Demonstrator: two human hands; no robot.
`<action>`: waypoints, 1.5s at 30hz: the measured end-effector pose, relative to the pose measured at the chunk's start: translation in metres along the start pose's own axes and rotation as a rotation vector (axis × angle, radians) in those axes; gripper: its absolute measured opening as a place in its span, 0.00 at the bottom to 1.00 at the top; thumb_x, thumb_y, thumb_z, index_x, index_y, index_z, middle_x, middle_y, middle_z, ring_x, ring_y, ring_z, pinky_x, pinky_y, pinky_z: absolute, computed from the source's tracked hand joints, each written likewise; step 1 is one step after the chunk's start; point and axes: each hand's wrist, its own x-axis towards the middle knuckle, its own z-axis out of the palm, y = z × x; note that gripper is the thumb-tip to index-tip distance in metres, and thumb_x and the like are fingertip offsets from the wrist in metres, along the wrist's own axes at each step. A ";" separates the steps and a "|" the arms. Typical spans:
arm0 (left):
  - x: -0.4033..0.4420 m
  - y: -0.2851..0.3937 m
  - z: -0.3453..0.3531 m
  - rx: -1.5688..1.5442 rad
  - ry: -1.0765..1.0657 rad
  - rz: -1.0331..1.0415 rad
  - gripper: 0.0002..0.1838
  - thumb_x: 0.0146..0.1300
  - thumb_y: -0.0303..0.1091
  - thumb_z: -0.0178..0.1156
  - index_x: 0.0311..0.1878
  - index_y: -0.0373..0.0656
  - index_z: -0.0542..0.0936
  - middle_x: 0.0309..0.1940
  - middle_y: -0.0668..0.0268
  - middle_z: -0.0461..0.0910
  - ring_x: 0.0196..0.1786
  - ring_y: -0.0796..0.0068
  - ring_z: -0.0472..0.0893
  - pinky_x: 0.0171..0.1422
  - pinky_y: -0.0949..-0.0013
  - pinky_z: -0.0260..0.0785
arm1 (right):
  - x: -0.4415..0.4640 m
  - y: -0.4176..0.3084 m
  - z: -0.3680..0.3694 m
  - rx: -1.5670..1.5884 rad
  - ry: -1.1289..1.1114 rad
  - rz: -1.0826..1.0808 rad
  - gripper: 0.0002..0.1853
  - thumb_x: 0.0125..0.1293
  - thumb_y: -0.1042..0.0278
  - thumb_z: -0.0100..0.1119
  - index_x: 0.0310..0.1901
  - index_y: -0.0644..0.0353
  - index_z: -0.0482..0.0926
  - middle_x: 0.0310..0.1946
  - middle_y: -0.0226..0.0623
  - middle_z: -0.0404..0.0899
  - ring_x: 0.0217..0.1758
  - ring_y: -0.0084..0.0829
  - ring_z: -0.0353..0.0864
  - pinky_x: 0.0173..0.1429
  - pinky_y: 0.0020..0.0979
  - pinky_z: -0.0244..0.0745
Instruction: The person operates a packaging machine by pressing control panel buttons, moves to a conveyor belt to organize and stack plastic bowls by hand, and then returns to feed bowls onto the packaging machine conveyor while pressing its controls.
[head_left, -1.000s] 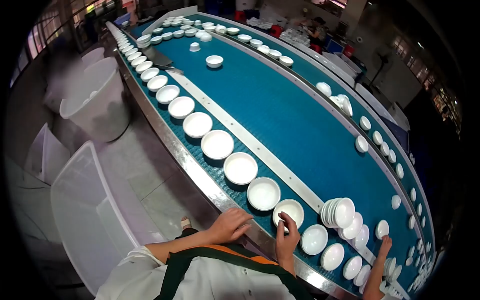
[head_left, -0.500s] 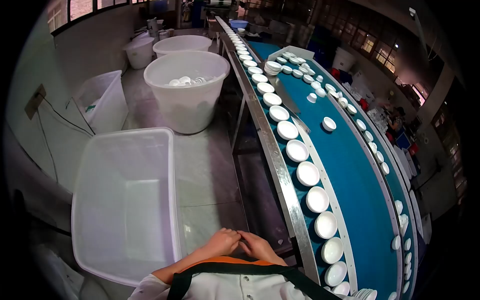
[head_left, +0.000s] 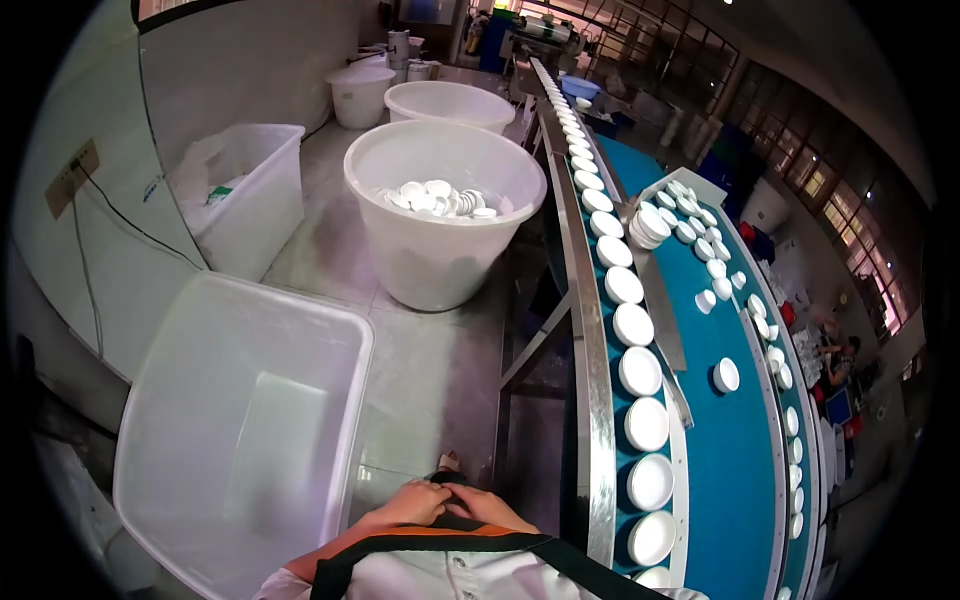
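Note:
My left hand (head_left: pixel 415 502) and my right hand (head_left: pixel 490 508) meet in front of my waist, just above the orange and dark apron edge (head_left: pixel 440 535). Both have curled fingers, touching each other at the tips. I see no object in either one. To their left stands a big white rectangular tub (head_left: pixel 290 405) with bare inner walls. On the right, a line of white bowls (head_left: pixel 648 424) runs along the near lane of a teal conveyor belt (head_left: pixel 728 450); the hands are apart from both.
A round white tub (head_left: pixel 430 245) holds white bowls (head_left: pixel 425 200); more tubs stand behind it. The conveyor's metal rail (head_left: pixel 597 440) borders my right side. Farther over, bowls cluster on the belt (head_left: pixel 690 215). A person (head_left: pixel 840 360) sits beyond the far lane. A wall socket (head_left: pixel 72 178) trails cables.
My view has swung left, so tubs and conveyor appear farther right. A foot now shows beyond my hands. The hands stay together at my waist.

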 end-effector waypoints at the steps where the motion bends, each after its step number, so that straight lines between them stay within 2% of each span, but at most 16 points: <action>1: 0.024 -0.003 -0.020 0.007 0.037 -0.031 0.12 0.52 0.34 0.53 0.39 0.39 0.75 0.35 0.55 0.77 0.41 0.58 0.76 0.48 0.59 0.65 | 0.023 0.002 -0.027 0.005 -0.054 0.058 0.20 0.59 0.62 0.52 0.51 0.58 0.66 0.39 0.47 0.75 0.39 0.46 0.76 0.39 0.38 0.73; 2: 0.051 -0.009 -0.038 0.027 0.065 -0.034 0.12 0.52 0.34 0.53 0.39 0.39 0.75 0.35 0.55 0.77 0.41 0.58 0.76 0.48 0.59 0.65 | 0.046 0.014 -0.046 -0.128 -0.087 0.058 0.19 0.60 0.63 0.51 0.52 0.57 0.66 0.39 0.47 0.75 0.40 0.47 0.76 0.40 0.39 0.73; 5: 0.101 -0.025 -0.085 0.043 0.214 -0.028 0.14 0.54 0.35 0.52 0.43 0.39 0.75 0.36 0.56 0.77 0.41 0.57 0.76 0.47 0.59 0.65 | 0.111 0.036 -0.091 -0.070 0.036 -0.053 0.20 0.59 0.63 0.51 0.53 0.56 0.66 0.40 0.47 0.75 0.42 0.47 0.75 0.41 0.40 0.73; 10: 0.157 -0.079 -0.116 0.023 0.234 -0.157 0.17 0.54 0.37 0.52 0.45 0.40 0.73 0.36 0.56 0.78 0.41 0.57 0.77 0.49 0.58 0.65 | 0.202 0.059 -0.146 -0.093 -0.110 -0.102 0.21 0.58 0.64 0.52 0.53 0.58 0.67 0.43 0.46 0.74 0.43 0.46 0.75 0.45 0.37 0.72; 14: 0.202 -0.141 -0.120 0.039 0.097 -0.177 0.16 0.52 0.41 0.53 0.41 0.41 0.74 0.34 0.55 0.78 0.38 0.56 0.78 0.46 0.56 0.68 | 0.263 0.078 -0.161 -0.099 -0.221 -0.010 0.22 0.58 0.63 0.52 0.55 0.58 0.66 0.44 0.46 0.74 0.43 0.46 0.75 0.45 0.39 0.72; 16: 0.225 -0.168 -0.125 0.001 0.123 -0.218 0.15 0.52 0.40 0.53 0.41 0.43 0.74 0.33 0.55 0.78 0.38 0.57 0.78 0.46 0.56 0.68 | 0.291 0.100 -0.157 -0.098 -0.218 -0.084 0.22 0.59 0.62 0.52 0.55 0.57 0.65 0.43 0.46 0.74 0.43 0.47 0.75 0.44 0.39 0.72; 18: 0.252 -0.194 -0.154 0.007 0.140 -0.104 0.16 0.51 0.40 0.53 0.41 0.43 0.74 0.32 0.55 0.78 0.38 0.58 0.78 0.44 0.56 0.67 | 0.321 0.108 -0.170 -0.084 -0.202 -0.052 0.23 0.59 0.61 0.52 0.55 0.56 0.65 0.43 0.46 0.74 0.42 0.48 0.75 0.44 0.40 0.72; 22: 0.301 -0.223 -0.223 0.042 0.174 -0.077 0.14 0.51 0.38 0.52 0.39 0.42 0.73 0.33 0.55 0.78 0.39 0.58 0.77 0.45 0.58 0.66 | 0.377 0.113 -0.206 -0.103 -0.131 0.074 0.22 0.59 0.60 0.52 0.55 0.56 0.66 0.41 0.46 0.75 0.40 0.47 0.76 0.43 0.42 0.73; 24: 0.319 -0.239 -0.258 0.109 0.142 -0.149 0.18 0.53 0.40 0.54 0.46 0.43 0.74 0.36 0.54 0.78 0.42 0.56 0.76 0.50 0.59 0.65 | 0.404 0.124 -0.214 -0.254 -0.093 0.110 0.22 0.59 0.59 0.52 0.55 0.54 0.66 0.41 0.47 0.75 0.40 0.47 0.76 0.42 0.42 0.73; 29: 0.353 -0.288 -0.302 0.047 0.144 -0.210 0.18 0.54 0.40 0.54 0.46 0.42 0.73 0.37 0.52 0.77 0.44 0.54 0.75 0.52 0.59 0.63 | 0.475 0.147 -0.234 -0.165 -0.257 0.104 0.22 0.59 0.60 0.52 0.54 0.56 0.66 0.40 0.47 0.75 0.43 0.47 0.75 0.42 0.41 0.73; 32: 0.356 -0.310 -0.314 0.109 0.108 -0.309 0.17 0.53 0.39 0.55 0.44 0.42 0.73 0.35 0.53 0.77 0.42 0.54 0.76 0.49 0.58 0.64 | 0.519 0.153 -0.233 -0.140 -0.271 -0.027 0.22 0.58 0.61 0.52 0.54 0.57 0.66 0.41 0.47 0.74 0.43 0.47 0.74 0.44 0.40 0.72; 34: 0.358 -0.323 -0.324 0.131 0.246 -0.270 0.12 0.51 0.38 0.57 0.37 0.44 0.73 0.31 0.56 0.78 0.36 0.56 0.77 0.41 0.58 0.65 | 0.556 0.157 -0.241 -0.167 -0.221 -0.085 0.21 0.59 0.60 0.52 0.54 0.54 0.67 0.40 0.44 0.75 0.38 0.47 0.76 0.40 0.41 0.72; 38: 0.358 -0.361 -0.324 -0.027 0.377 -0.285 0.16 0.50 0.41 0.59 0.41 0.44 0.74 0.30 0.56 0.78 0.34 0.56 0.77 0.38 0.58 0.68 | 0.632 0.169 -0.246 -0.172 -0.231 -0.192 0.21 0.58 0.64 0.52 0.53 0.61 0.67 0.40 0.48 0.73 0.42 0.47 0.74 0.44 0.40 0.71; 40: 0.352 -0.381 -0.332 -0.024 0.323 -0.288 0.17 0.50 0.41 0.60 0.42 0.44 0.74 0.28 0.56 0.78 0.33 0.55 0.77 0.38 0.58 0.68 | 0.660 0.156 -0.255 -0.186 -0.246 -0.113 0.20 0.58 0.64 0.51 0.51 0.61 0.68 0.38 0.48 0.73 0.41 0.47 0.74 0.43 0.40 0.70; 44: 0.353 -0.412 -0.382 -0.022 0.276 -0.394 0.17 0.49 0.41 0.61 0.41 0.44 0.75 0.26 0.57 0.78 0.30 0.56 0.78 0.36 0.59 0.70 | 0.726 0.164 -0.241 -0.107 -0.192 -0.161 0.22 0.58 0.63 0.51 0.54 0.61 0.65 0.41 0.49 0.73 0.43 0.48 0.74 0.46 0.41 0.69; 45: 0.352 -0.433 -0.388 -0.074 0.335 -0.331 0.17 0.48 0.40 0.62 0.41 0.43 0.75 0.26 0.57 0.78 0.29 0.56 0.78 0.34 0.59 0.70 | 0.743 0.163 -0.234 -0.092 -0.155 -0.146 0.23 0.58 0.64 0.51 0.55 0.61 0.64 0.41 0.51 0.73 0.42 0.49 0.73 0.45 0.41 0.69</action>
